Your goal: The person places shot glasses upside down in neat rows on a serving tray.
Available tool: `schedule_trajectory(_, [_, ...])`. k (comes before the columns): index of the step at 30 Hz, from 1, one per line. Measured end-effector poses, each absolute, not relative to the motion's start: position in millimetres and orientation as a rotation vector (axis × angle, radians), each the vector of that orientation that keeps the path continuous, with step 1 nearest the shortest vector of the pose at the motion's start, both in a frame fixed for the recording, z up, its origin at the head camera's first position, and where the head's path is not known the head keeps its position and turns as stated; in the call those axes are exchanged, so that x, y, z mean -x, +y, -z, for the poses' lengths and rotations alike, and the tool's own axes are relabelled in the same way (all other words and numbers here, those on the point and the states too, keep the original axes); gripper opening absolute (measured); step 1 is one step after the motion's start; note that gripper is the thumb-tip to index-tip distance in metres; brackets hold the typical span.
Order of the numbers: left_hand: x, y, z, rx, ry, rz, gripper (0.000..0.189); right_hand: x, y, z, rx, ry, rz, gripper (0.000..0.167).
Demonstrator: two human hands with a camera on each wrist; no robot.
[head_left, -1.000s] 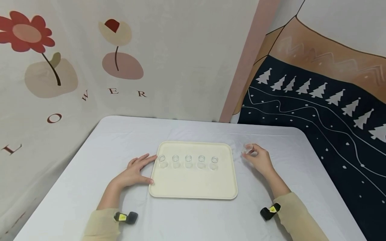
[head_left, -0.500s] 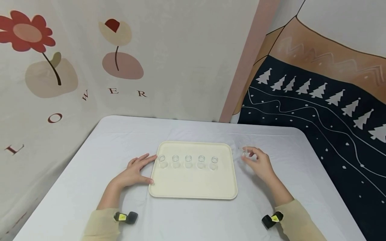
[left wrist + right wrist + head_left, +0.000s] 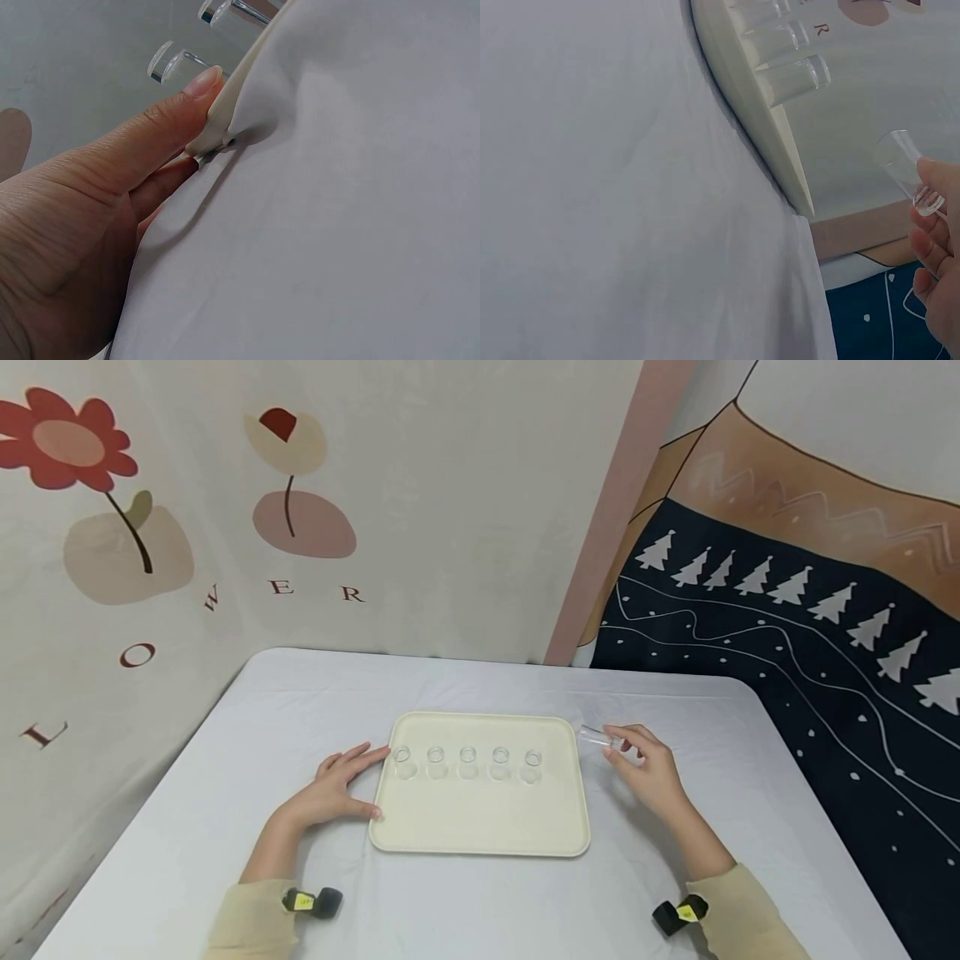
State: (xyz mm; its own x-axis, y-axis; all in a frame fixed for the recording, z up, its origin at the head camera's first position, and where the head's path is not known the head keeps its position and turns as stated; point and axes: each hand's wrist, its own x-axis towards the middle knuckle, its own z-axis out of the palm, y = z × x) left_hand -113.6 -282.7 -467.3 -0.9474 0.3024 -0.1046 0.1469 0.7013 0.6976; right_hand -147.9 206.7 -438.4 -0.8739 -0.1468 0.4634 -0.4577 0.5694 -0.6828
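Note:
A row of several small clear shot glasses (image 3: 468,762) stands upside down on a cream tray (image 3: 480,828), thick bases up. My left hand (image 3: 333,789) lies at the tray's left edge, fingers spread and fairly straight, with thumb and fingertips touching the rim. Close up in the left wrist view, the thumb (image 3: 172,120) rests along that rim. Just past the tray's right edge, my right hand (image 3: 651,768) pinches another clear shot glass (image 3: 597,737) by its base end. This glass is tipped sideways with its mouth toward the tray; the right wrist view shows the fingers at its thick base.
A white cloth (image 3: 480,910) covers the table under the tray. Behind it hangs a pale curtain (image 3: 450,527) with flower prints, and a dark fabric (image 3: 750,635) with tree prints is at the right. Each sleeve carries a small black camera.
In my right hand the shot glass has turned over until its mouth points left toward the tray. The left hand, the tray and the row of glasses stay in place.

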Motion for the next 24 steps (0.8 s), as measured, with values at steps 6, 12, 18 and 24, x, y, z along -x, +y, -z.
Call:
schedule_trajectory(6, [113.5, -283.4, 467.7, -0.362, 2.702, -1.071, 0.101, 146.2, 201.6, 436.3, -0.488, -2.422, -1.200, 0.030])
schedule_trajectory(12, [114.1, -283.0, 467.6, -0.376, 2.707, -1.069, 0.100, 144.3, 193.7, 436.4, -0.486, -2.413, -1.240, 0.032])
schedule_trajectory(18, [113.6, -282.7, 467.7, -0.359, 2.703, -1.068, 0.101, 144.3, 183.1, 439.1, -0.486, -2.427, -1.290, 0.033])
schedule_trajectory(24, [114.0, -282.8, 468.8, -0.342, 2.706, -1.059, 0.101, 145.1, 173.8, 441.8, -0.506, -2.439, -1.338, 0.033])
